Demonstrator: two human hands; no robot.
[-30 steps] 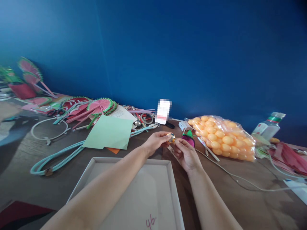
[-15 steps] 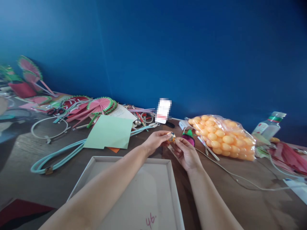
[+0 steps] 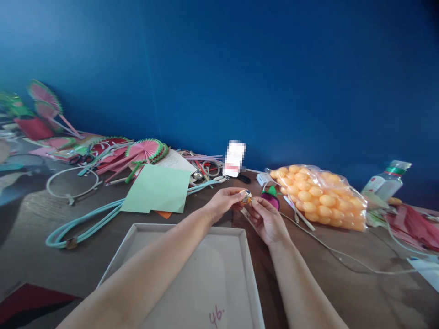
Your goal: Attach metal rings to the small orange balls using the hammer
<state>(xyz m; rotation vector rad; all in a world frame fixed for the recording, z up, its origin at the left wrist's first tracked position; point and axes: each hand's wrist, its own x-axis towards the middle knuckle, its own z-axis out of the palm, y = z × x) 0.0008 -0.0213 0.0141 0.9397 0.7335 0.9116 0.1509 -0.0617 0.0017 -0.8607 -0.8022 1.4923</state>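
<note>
Nothing's really shifted on my feed: left hand (image 3: 222, 203) still pinches the shiny metallic ball (image 3: 246, 196), right hand (image 3: 269, 222) pinches its edge, grip's steady.

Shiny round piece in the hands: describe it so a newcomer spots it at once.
Start at the pale shallow box marked 46, low in the view. Just past its far right corner, the left hand grips the shiny round piece, with the right hand at its edge. Unlike the silvery round thing lying by the green sheet farther left, it is held.
</note>
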